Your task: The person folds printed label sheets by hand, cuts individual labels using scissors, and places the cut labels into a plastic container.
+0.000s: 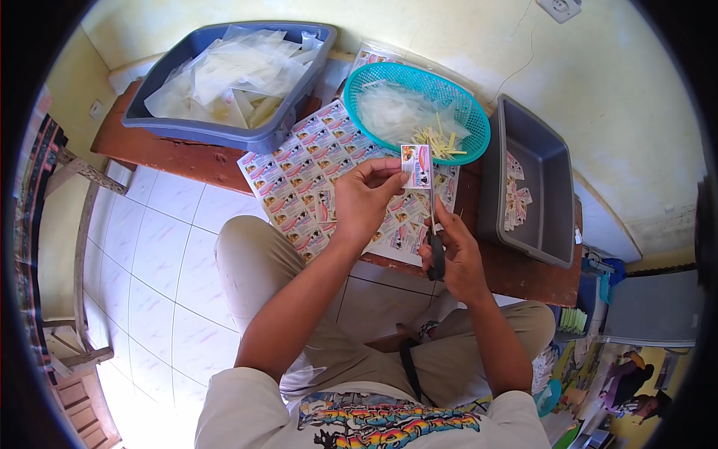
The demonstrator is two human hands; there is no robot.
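Observation:
Between the thumb and fingers of my left hand (pixel 366 196) is a small printed label (pixel 416 166) with a pink patch and a cow picture. My right hand (pixel 458 251) grips black-handled scissors (pixel 436 258). Their blades point up along the label's right edge; whether they touch the paper I cannot tell. Beneath both hands lie printed label sheets (pixel 295 176) with rows of the same design, and several loose labels rest on them. Just beyond the label stands a turquoise mesh basket (pixel 479 123) holding clear plastic pieces (pixel 389 112) and thin yellowish strips (pixel 437 142).
A grey-blue tub (pixel 262 142) full of translucent plastic sheets (pixel 239 67) stands at the back left. To the right is a dark grey bin (pixel 542 157) with cut labels (pixel 516 198) inside. Everything rests on a low brown wooden bench (pixel 179 159). Another person (pixel 632 382) appears far lower right.

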